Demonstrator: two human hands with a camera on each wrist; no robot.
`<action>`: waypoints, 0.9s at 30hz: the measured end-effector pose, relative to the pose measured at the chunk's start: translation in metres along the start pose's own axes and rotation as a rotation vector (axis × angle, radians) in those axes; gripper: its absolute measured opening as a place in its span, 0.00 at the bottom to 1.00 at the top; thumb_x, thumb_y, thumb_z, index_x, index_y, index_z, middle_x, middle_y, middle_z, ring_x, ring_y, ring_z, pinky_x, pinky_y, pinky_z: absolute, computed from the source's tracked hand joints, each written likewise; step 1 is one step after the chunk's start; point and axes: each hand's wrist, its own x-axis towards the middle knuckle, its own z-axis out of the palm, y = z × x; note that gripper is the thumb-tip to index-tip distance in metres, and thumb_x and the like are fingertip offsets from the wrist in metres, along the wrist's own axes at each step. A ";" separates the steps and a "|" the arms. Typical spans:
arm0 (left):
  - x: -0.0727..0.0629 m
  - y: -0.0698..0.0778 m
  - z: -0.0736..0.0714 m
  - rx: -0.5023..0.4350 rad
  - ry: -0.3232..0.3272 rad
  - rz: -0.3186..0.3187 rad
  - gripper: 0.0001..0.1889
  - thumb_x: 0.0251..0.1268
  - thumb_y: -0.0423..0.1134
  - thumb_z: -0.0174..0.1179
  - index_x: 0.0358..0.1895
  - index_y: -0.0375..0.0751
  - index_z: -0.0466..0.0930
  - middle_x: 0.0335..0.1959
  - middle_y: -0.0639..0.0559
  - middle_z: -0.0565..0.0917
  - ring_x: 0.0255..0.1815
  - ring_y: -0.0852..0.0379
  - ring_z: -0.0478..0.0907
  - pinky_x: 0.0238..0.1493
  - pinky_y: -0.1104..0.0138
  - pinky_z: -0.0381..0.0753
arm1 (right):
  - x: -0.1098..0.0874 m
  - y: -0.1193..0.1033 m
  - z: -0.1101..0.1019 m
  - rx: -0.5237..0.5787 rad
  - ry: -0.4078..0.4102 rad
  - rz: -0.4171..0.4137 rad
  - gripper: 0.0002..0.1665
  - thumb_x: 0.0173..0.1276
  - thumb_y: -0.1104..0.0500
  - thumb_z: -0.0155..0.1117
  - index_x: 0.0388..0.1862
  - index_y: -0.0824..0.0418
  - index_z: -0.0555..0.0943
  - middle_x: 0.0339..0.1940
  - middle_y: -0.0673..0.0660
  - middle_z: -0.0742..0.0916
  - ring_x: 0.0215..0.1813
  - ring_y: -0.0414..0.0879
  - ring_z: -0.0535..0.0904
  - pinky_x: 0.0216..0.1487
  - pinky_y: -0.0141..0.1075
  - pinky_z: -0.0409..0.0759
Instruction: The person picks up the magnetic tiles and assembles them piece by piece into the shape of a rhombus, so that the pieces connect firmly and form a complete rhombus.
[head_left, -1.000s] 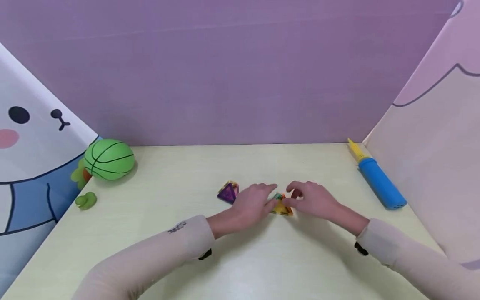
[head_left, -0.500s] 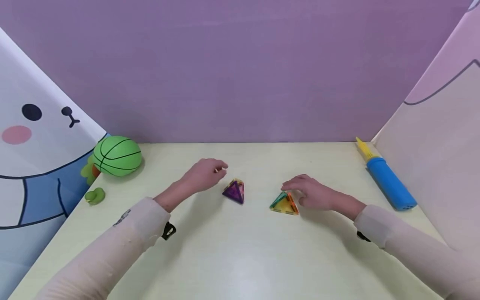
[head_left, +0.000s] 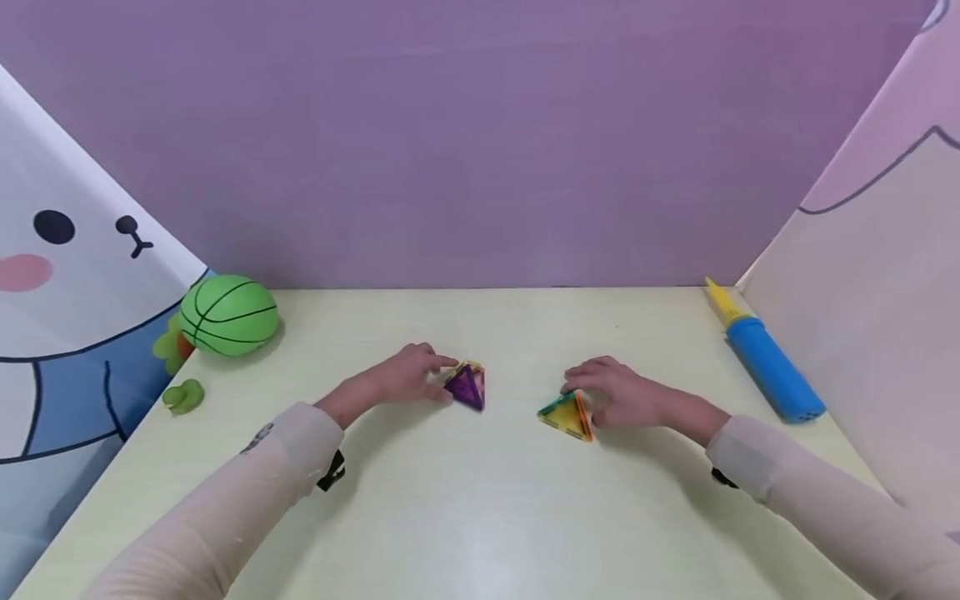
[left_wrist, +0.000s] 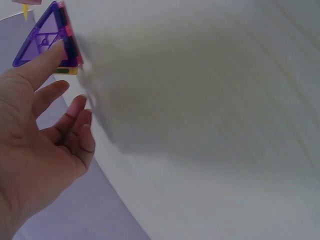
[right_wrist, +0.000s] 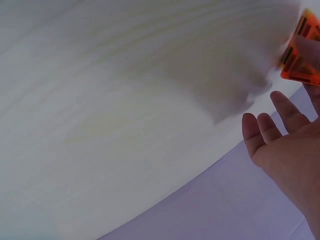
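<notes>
A pyramid of triangular magnetic tiles [head_left: 467, 388], with purple, pink and yellow sides, stands on the table left of centre. My left hand [head_left: 405, 375] has it between thumb and index finger; in the left wrist view the thumb lies against the purple tile [left_wrist: 44, 42]. The second magnetic-tile pyramid [head_left: 566, 418], yellow, orange and green, is right of it. My right hand [head_left: 618, 393] grips this one, fingers at its green top edge and thumb by the orange side. In the right wrist view the thumb covers part of the orange tile [right_wrist: 299, 62].
A green ball [head_left: 229, 315] with black lines sits at the table's back left, before a small green toy [head_left: 183, 397]. At the right edge lies a blue hand pump [head_left: 774, 367] with a yellow nozzle. A purple backdrop [head_left: 480, 150] rises behind the table [head_left: 480, 517].
My left hand has left the yellow-orange pyramid, swung left, then come down onto the purple one. My right hand has closed on the yellow-orange pyramid, which has turned slightly.
</notes>
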 end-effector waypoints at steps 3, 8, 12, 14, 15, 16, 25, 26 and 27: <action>0.003 0.002 0.005 -0.009 0.014 0.017 0.33 0.65 0.54 0.66 0.69 0.40 0.74 0.51 0.40 0.79 0.52 0.48 0.74 0.53 0.56 0.75 | -0.007 0.001 0.002 -0.014 0.000 0.036 0.25 0.56 0.64 0.73 0.56 0.56 0.83 0.70 0.63 0.77 0.71 0.68 0.64 0.67 0.66 0.65; 0.004 0.005 0.008 -0.005 0.059 0.047 0.31 0.65 0.54 0.66 0.65 0.38 0.78 0.47 0.41 0.80 0.47 0.50 0.74 0.49 0.59 0.75 | -0.019 0.004 0.007 -0.043 0.027 0.039 0.16 0.56 0.55 0.77 0.43 0.48 0.83 0.69 0.61 0.78 0.71 0.67 0.65 0.66 0.67 0.65; 0.003 0.003 0.010 0.020 0.090 0.068 0.28 0.65 0.53 0.66 0.62 0.38 0.81 0.45 0.42 0.81 0.45 0.51 0.74 0.47 0.60 0.75 | -0.023 0.003 0.013 -0.057 0.053 0.026 0.22 0.57 0.45 0.78 0.49 0.49 0.84 0.69 0.59 0.79 0.71 0.65 0.66 0.67 0.67 0.64; 0.003 0.003 0.011 0.024 0.099 0.074 0.28 0.65 0.53 0.66 0.61 0.38 0.81 0.45 0.43 0.81 0.44 0.52 0.74 0.46 0.61 0.75 | -0.023 0.001 0.016 -0.072 0.080 0.014 0.29 0.58 0.40 0.76 0.54 0.52 0.84 0.68 0.58 0.80 0.71 0.63 0.67 0.67 0.65 0.66; 0.002 0.003 0.011 0.022 0.102 0.075 0.28 0.65 0.53 0.66 0.61 0.37 0.81 0.44 0.43 0.81 0.43 0.52 0.74 0.46 0.62 0.75 | -0.023 0.001 0.018 -0.086 0.095 0.007 0.32 0.58 0.37 0.75 0.56 0.53 0.84 0.67 0.57 0.80 0.71 0.63 0.67 0.67 0.65 0.66; 0.002 0.003 0.011 0.021 0.105 0.076 0.28 0.65 0.53 0.66 0.61 0.37 0.82 0.44 0.43 0.81 0.43 0.52 0.73 0.45 0.62 0.74 | -0.022 0.000 0.019 -0.096 0.111 0.000 0.34 0.58 0.36 0.74 0.57 0.55 0.84 0.67 0.57 0.81 0.71 0.63 0.68 0.67 0.64 0.67; 0.002 0.009 0.020 0.011 0.105 0.059 0.28 0.64 0.55 0.66 0.60 0.39 0.82 0.43 0.47 0.80 0.43 0.55 0.71 0.45 0.64 0.73 | -0.014 -0.008 0.025 -0.156 0.226 -0.053 0.31 0.60 0.42 0.75 0.56 0.59 0.85 0.61 0.58 0.85 0.67 0.62 0.72 0.65 0.61 0.70; 0.002 0.010 0.021 0.014 0.106 0.063 0.29 0.65 0.56 0.66 0.61 0.39 0.82 0.43 0.48 0.80 0.43 0.55 0.71 0.45 0.64 0.73 | -0.012 -0.008 0.025 -0.166 0.240 -0.062 0.30 0.60 0.42 0.75 0.55 0.59 0.86 0.60 0.58 0.85 0.66 0.61 0.72 0.64 0.60 0.71; 0.002 0.012 0.022 0.016 0.109 0.069 0.29 0.64 0.56 0.66 0.60 0.39 0.82 0.43 0.48 0.80 0.43 0.56 0.71 0.45 0.64 0.73 | -0.010 -0.008 0.026 -0.178 0.254 -0.074 0.29 0.60 0.42 0.75 0.54 0.59 0.86 0.59 0.58 0.86 0.66 0.61 0.73 0.63 0.60 0.71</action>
